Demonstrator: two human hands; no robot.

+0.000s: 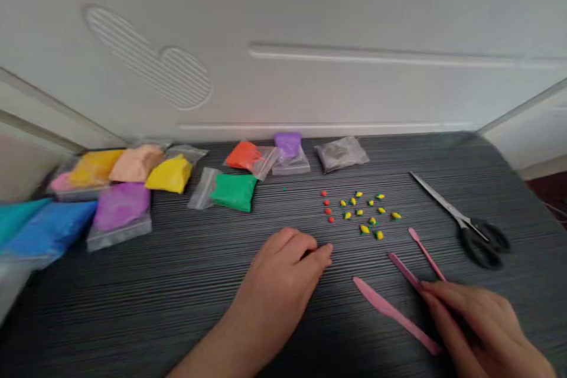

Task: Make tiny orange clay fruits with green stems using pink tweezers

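Observation:
My right hand [482, 325] pinches a pink plastic modelling tool [404, 269] between thumb and fingers, its tip pointing up and left. A thin pink tool [427, 254] lies just beyond that hand, and a pink plastic knife [390, 310] lies to its left. My left hand [286, 271] rests on the dark table with fingers curled and thumb close to the index finger; anything between them is hidden. Beyond the hands sit several tiny yellow-and-green clay pieces [364, 228], with a short column of small red clay balls [328, 211] to their left.
Scissors with black handles [481, 242] lie at the right. Along the back are bags of green clay [234, 191], orange clay [243, 155], purple clay [287, 144] and a greyish bag [342, 153]. More clay bags [121, 205] crowd the left side. A white panel [310, 88] stands behind.

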